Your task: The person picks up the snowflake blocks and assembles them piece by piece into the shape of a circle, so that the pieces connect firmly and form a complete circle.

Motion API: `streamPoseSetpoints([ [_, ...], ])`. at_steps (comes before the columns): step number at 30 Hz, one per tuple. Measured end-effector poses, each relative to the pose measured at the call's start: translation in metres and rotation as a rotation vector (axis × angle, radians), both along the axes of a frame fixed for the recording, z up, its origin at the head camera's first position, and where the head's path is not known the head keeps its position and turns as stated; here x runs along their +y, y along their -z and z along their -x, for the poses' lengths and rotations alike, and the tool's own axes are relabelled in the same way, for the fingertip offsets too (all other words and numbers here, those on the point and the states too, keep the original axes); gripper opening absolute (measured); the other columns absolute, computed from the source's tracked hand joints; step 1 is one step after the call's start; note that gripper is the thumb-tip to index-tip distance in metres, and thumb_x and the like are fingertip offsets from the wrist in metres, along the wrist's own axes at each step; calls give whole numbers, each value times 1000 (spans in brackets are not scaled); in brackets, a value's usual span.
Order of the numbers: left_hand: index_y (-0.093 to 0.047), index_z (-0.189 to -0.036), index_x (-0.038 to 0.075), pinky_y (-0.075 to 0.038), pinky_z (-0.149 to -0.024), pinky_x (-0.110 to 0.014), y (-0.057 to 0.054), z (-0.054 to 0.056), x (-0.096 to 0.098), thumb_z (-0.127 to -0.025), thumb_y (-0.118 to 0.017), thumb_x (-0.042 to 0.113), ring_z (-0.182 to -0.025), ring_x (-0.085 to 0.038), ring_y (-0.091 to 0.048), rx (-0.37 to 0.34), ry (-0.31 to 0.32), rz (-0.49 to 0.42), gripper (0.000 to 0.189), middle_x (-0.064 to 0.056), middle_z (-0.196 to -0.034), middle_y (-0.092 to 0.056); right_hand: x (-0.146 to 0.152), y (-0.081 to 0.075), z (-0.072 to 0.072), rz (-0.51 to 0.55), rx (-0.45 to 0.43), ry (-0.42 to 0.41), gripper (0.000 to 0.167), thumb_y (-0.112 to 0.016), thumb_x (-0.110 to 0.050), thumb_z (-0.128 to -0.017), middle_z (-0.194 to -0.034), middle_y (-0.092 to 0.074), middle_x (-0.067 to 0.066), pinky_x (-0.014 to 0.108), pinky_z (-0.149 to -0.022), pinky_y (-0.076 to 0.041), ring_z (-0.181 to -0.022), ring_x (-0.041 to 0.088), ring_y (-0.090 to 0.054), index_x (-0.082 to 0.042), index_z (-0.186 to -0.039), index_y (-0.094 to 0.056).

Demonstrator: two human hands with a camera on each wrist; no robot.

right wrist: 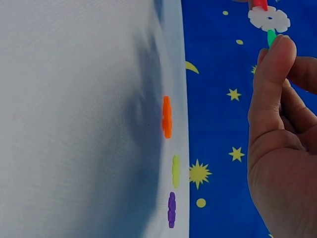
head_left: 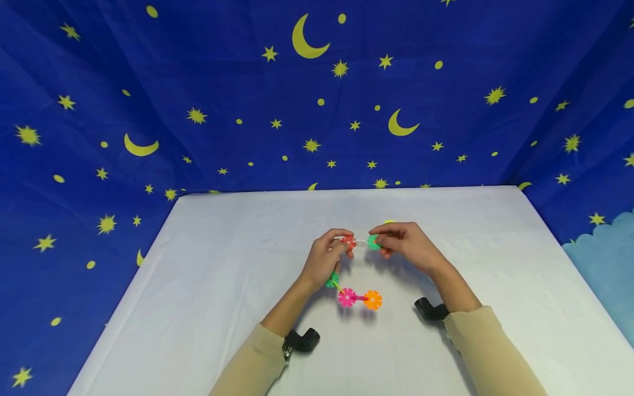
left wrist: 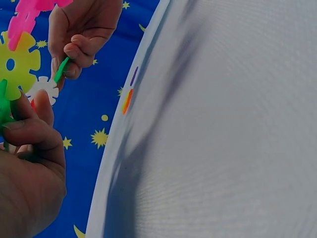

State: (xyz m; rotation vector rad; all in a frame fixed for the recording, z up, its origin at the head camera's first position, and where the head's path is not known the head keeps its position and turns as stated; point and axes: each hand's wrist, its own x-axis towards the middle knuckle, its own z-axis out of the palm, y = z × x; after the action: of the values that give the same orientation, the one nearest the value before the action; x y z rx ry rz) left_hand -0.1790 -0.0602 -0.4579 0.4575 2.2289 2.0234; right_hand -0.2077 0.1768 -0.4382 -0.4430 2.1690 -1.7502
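Thin toothed plastic discs, slotted together, form a chain between the two hands. My left hand (head_left: 323, 259) pinches a red disc (head_left: 349, 242) with thumb and fingers. A green disc (head_left: 373, 242) is pinched by my right hand (head_left: 407, 243). Between them is a white disc (right wrist: 269, 19), edge-on in the head view, touching the red and the green ones in the right wrist view. Below the left hand the chain continues through another green disc (head_left: 331, 280), a yellow disc (left wrist: 22, 59), a pink disc (head_left: 346, 297) and an orange disc (head_left: 373, 300), with shadows on the table underneath.
Loose discs lie near the far edge of the white-covered table (head_left: 208, 308): an orange one (right wrist: 167, 117), a yellow one (right wrist: 176, 171) and a purple one (right wrist: 172, 210). A blue curtain (head_left: 277, 99) with yellow moons and stars stands behind. Both wrists carry black camera mounts (head_left: 303, 340).
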Motion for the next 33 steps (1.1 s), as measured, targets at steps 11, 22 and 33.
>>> streamPoseSetpoints([
  [11, -57, -126, 8, -36, -39, -27, -2, -1, 1, -98, -50, 15, -41, -17, -39, -5, 8, -2, 29, -25, -85, -65, 0, 0, -2, 29, -12, -7, 33, -65, -18, -93, -97, -62, 34, 56, -73, -52, -80, 51, -58, 3, -119, -63],
  [22, -63, -121, 15, -37, -38, -29, 1, 0, 1, -96, -50, 14, -39, -19, -40, 54, -8, 45, 28, -14, -76, -64, -6, -4, -8, 29, -11, -14, 27, -64, -14, -93, -92, -62, 35, 50, -71, -55, -74, 44, -61, 3, -114, -65],
  [33, -64, -118, 2, -32, -33, -26, 1, -2, 5, -97, -48, 11, -36, -14, -34, 46, -12, 18, 27, -13, -70, -55, -11, 1, -11, 52, 36, 9, 25, -64, -8, -92, -93, -66, 22, 44, -67, -57, -72, 44, -63, 6, -113, -65],
])
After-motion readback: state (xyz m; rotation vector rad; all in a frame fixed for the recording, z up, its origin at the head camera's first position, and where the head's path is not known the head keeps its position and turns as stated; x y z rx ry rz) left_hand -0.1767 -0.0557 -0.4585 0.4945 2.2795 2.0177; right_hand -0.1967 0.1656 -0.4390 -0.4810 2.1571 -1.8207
